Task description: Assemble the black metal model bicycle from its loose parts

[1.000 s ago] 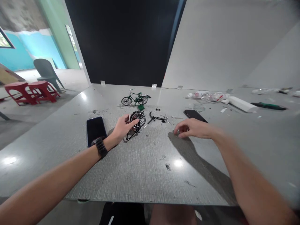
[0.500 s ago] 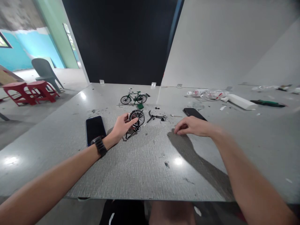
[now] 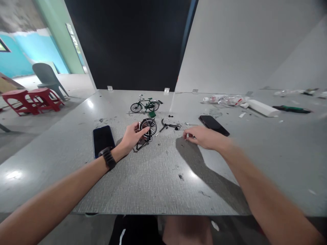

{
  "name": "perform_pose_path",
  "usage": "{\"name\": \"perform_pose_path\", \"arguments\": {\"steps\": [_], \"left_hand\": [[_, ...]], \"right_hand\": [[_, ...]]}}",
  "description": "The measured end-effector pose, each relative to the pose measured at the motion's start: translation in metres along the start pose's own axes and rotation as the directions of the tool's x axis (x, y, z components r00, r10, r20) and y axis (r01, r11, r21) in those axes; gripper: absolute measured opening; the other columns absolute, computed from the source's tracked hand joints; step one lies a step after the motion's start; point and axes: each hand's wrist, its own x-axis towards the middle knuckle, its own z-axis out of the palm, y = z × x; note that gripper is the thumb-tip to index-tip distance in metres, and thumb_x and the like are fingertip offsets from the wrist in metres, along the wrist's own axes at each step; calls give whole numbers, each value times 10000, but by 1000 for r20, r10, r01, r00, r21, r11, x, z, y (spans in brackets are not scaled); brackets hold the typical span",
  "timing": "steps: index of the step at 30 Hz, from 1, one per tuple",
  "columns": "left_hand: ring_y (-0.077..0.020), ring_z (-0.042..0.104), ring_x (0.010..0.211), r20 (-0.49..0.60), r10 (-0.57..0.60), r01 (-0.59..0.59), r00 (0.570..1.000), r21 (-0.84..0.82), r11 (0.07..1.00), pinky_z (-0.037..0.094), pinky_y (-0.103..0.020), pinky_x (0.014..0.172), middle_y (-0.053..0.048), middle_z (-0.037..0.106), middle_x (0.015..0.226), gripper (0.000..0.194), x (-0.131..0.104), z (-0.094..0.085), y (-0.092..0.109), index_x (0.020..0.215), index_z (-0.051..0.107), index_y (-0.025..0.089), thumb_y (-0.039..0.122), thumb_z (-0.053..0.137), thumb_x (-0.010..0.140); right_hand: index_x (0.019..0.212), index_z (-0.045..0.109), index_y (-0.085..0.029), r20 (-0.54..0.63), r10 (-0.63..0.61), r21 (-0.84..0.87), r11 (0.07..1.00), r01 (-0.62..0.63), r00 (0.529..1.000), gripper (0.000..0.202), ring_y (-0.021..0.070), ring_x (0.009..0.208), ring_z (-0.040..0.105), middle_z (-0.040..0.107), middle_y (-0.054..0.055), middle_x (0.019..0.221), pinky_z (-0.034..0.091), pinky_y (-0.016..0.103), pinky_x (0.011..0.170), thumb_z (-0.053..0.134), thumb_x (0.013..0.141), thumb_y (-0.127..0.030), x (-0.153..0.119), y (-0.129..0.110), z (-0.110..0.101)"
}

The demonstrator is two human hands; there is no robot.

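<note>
My left hand [image 3: 133, 136] is closed on a black miniature bicycle frame [image 3: 143, 144], whose spoked wheel [image 3: 150, 127] is by the thumb. To the right of the wheel lie loose black bike parts [image 3: 170, 126] and small silver pieces [image 3: 186, 124]. My right hand [image 3: 198, 136] is above the table, its fingers pinched together; something tiny and pale shows at the fingertips, too small to name. Behind them stands a green miniature bicycle [image 3: 145, 104], with a small green piece [image 3: 152, 114] in front of it.
A dark phone [image 3: 102, 137] lies left, by my wristwatch [image 3: 108, 158]. Another phone [image 3: 214, 125] is right, behind my right forearm. Clear plastic packaging [image 3: 227, 100], a white box [image 3: 263, 108] and a green-black tool [image 3: 291, 109] lie at the back right.
My right hand has moved left and slightly up, closer to the loose parts, still pinched. My left hand keeps its hold on the black bicycle frame.
</note>
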Motion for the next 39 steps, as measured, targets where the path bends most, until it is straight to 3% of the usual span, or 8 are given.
{"name": "perform_pose_path", "arguments": {"steps": [6,20,27,33,39], "left_hand": [[-143,590,769,18,9,-9,1000,-10,1000,556,-257,614,-54,628,905,328,1,-1,-4,919,626,146,442,718,810],[-147,601,753,18,14,-14,1000,1,1000,552,-260,604,-48,636,888,338,0,-1,-1,914,638,151,462,714,805],[-151,606,754,9,22,-22,1000,-7,1000,551,-261,602,-56,643,897,353,3,-3,-7,925,637,153,470,726,798],[-151,609,714,-10,11,-11,1000,-1,1000,537,-257,581,-52,652,862,342,4,-2,-8,922,650,151,459,728,794],[-159,612,756,6,10,-11,1000,6,1000,548,-267,614,-51,651,880,336,1,-2,-4,914,643,156,460,725,796]], "right_hand": [[1024,669,-239,-44,79,-95,992,-82,996,247,242,878,636,698,96,1032,360,292,581,433,952,-251,-3,-13,-2],[1026,634,-231,-203,54,-134,988,-82,978,270,267,955,647,702,87,1089,407,350,647,374,958,-210,12,-8,17],[1067,614,-244,-249,68,-92,991,-94,966,297,269,954,639,693,89,1108,425,360,667,331,994,-299,17,-8,21],[1023,614,-227,-311,41,56,998,-25,949,267,240,927,630,694,90,1114,440,353,721,358,990,-297,17,-28,12],[1035,645,-224,-305,10,120,992,28,952,284,247,901,643,716,115,1052,478,369,750,387,984,-332,7,-25,-1]]}}
